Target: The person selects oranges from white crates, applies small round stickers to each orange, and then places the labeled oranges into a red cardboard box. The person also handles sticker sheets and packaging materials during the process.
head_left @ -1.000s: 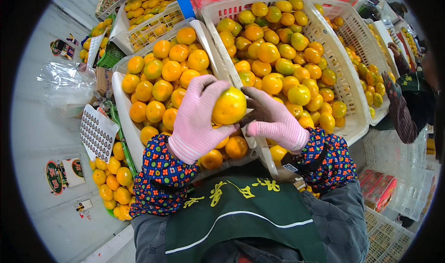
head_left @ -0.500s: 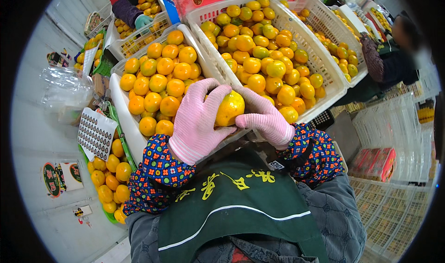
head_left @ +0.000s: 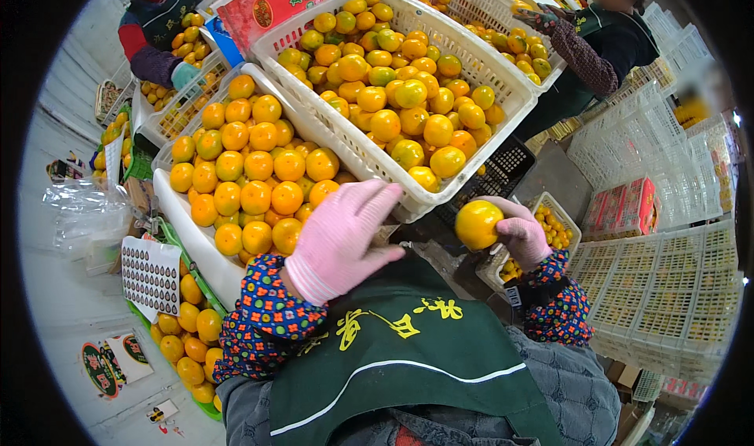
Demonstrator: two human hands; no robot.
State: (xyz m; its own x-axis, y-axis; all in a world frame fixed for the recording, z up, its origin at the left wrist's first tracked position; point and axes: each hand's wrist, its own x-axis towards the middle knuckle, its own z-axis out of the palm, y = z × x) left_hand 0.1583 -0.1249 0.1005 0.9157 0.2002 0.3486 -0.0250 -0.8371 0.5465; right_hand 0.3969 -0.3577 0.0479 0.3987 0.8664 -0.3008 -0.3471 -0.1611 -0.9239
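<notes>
Right hand (head_left: 525,238) clamped on orange (head_left: 478,224), fruit at its 9 o'clock; small crate (head_left: 567,220) just behind. Left hand (head_left: 342,238) flat, fingers spread, holding nothing, farther away.

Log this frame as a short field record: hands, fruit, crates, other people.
left hand: pink-gloved left hand, palm down, nothing visibly held, at the near rim of the left crate
right hand: gloved right hand grips one orange, off to the right of the crates
left crate: white, full of oranges
middle crate: white crate, orange and greenish fruit
small basket: below the right hand, small fruit inside
sticker sheet: left of the apron
others: one person top left, another top right
</notes>
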